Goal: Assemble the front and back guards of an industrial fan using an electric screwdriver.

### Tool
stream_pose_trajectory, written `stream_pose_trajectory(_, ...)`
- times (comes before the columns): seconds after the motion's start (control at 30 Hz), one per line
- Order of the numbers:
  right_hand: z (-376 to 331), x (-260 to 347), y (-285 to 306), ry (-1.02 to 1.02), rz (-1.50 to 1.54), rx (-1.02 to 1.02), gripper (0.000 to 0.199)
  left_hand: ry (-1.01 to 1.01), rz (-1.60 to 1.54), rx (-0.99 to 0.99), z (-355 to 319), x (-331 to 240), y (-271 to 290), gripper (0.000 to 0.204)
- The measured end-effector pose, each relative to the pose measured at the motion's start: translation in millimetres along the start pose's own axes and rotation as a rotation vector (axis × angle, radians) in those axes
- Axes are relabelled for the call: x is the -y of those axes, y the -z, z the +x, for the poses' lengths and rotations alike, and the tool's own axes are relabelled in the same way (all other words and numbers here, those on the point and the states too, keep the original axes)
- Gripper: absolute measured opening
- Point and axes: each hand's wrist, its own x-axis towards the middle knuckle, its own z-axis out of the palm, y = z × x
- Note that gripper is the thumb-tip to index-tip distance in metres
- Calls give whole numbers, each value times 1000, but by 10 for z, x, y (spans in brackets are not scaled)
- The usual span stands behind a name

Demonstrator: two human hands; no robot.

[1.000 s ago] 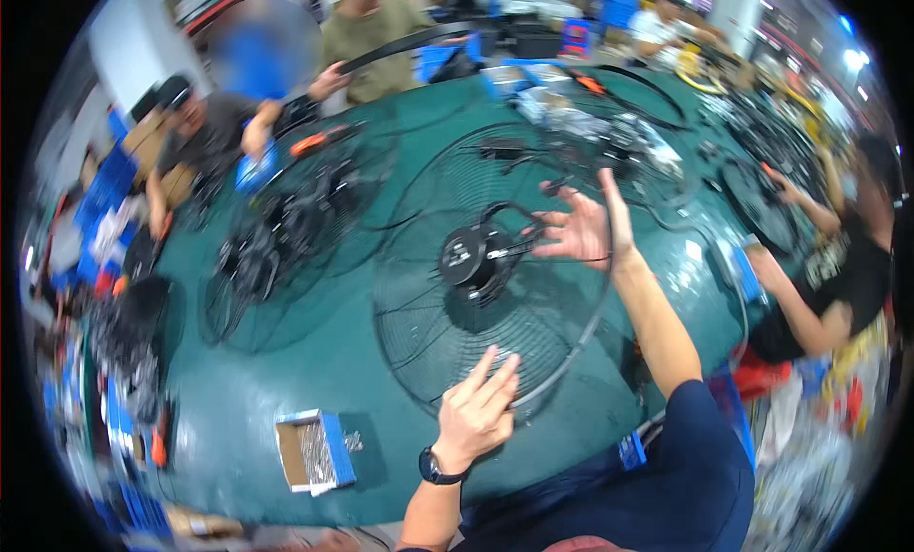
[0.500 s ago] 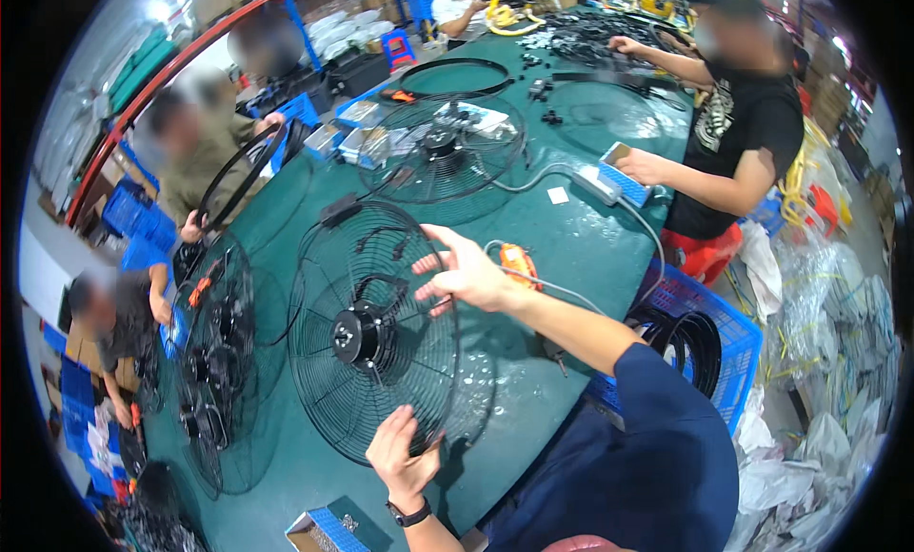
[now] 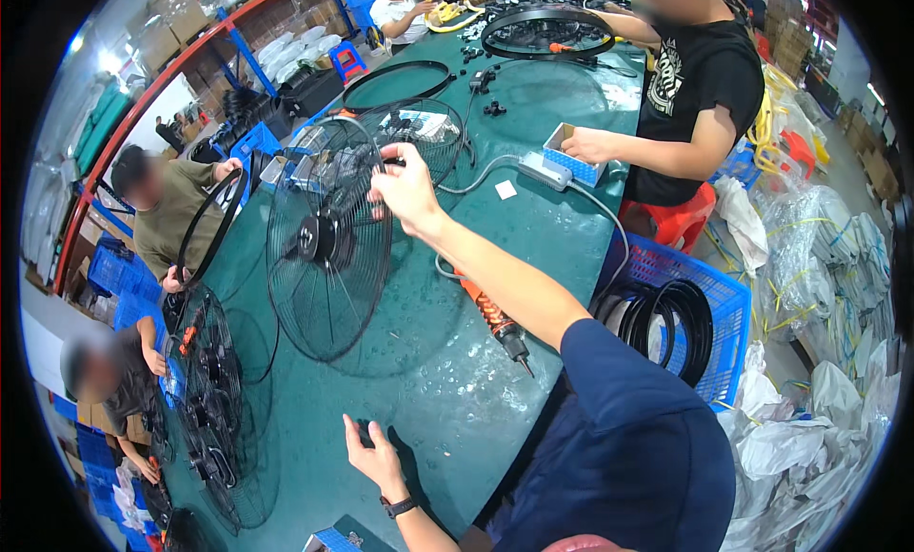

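My right hand (image 3: 407,192) is closed on the upper right rim of a round black wire fan guard (image 3: 347,309). The guard stands tilted on edge over the green table, with a black motor (image 3: 324,239) fixed at its middle. Nearer to me, my left hand (image 3: 374,455), with a dark watch on the wrist, is open and apart from the guard, fingers spread and palm empty. Under my right forearm lies an orange and black power screwdriver (image 3: 495,319) with its bit toward me. Another fan guard with a motor (image 3: 433,138) lies farther off, partly hidden behind the first.
More fan guards with motors (image 3: 214,390) stand at the left. A co-worker in black (image 3: 700,104) reaches into a small blue box (image 3: 574,152) at right; another holds a black ring (image 3: 214,233). A grey cable with a box (image 3: 545,171) crosses the table. A blue crate (image 3: 728,323) holds black rings.
My right hand has raised the fan guard and carried it away from me and to the left. My left hand has come off the guard's lower rim. The screwdriver is now in fuller view.
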Motion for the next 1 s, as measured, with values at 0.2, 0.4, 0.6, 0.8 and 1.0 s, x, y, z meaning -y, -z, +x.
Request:
stream_pose_trajectory(0.2, 782, -590, 258, -61, -103, -14, 48, 23, 170, 36, -14, 11, -43, 52)
stream_pose_trajectory(0.4, 507, -920, 857, -11, -318, 110, 72, 13, 228, 46, -9, -17, -50, 51)
stream_pose_trajectory(0.6, -289, -406, 1513, -16, -911, 171, 52, -84, 320, 114, 1, 68, -45, 40)
stream_pose_trajectory(0.8, -1408, 40, 1516, 101, -1513, 414, 69, -118, 505, 171, -43, 66, -104, 36)
stream_pose_trajectory(1.0, -1460, 226, 1548, 26, -1309, 310, 54, -86, 429, 213, -53, 113, -13, 36)
